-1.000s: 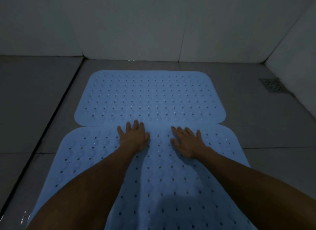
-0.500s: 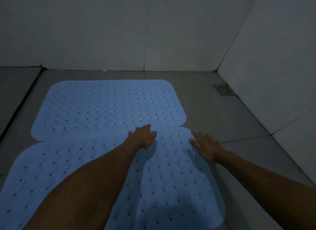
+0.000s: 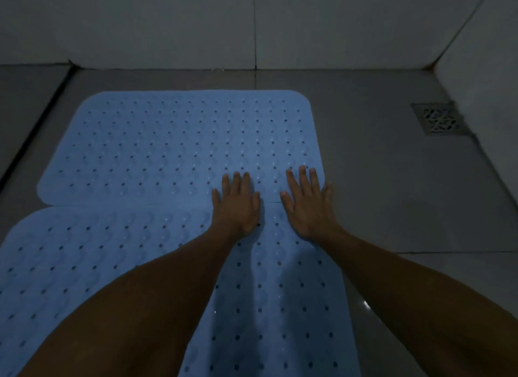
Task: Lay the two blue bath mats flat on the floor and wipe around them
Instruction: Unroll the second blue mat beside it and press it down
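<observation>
Dim bathroom corner, everything's grey-blue in this light. Far off to the left of your hands there's a dark groove (image 3: 30,130) running through the grey tiled floor (image 3: 378,194), with a slightly different slab of floor beyond it. Pale wall tiles (image 3: 168,26) run across the back, split by one vertical grout line.

The far mat (image 3: 168,144) lies flat, spreading out left and ahead of your hands, with rounded corners and rows of small holes. The near mat (image 3: 70,264) sits under your wrists and forearms and runs down out of view. It looks flat too, with a wavy embossed texture. The two mats meet along a seam that passes right under your palms; I can't tell whether they overlap or just butt up.

Your left hand (image 3: 238,205) is palm down across that seam, fingers straight and a little spread, fingertips on the far mat and heel of the hand on the near one. It's pressing flat, not grabbing anything.

Your right hand (image 3: 307,205) is just beside it, not touching it, in the same pose: fingers splayed, flat on the mats. It's at the far mat's right-hand corner, and the little finger hangs over the edge above bare tile.

Well to the right of your right hand and further back, a square metal floor drain (image 3: 440,118) with a patterned grate sits close to the right-hand wall (image 3: 482,54), which angles in to make the corner. There's a small wet-looking glint (image 3: 365,304) on the tile just right of the near mat, by your right forearm.
</observation>
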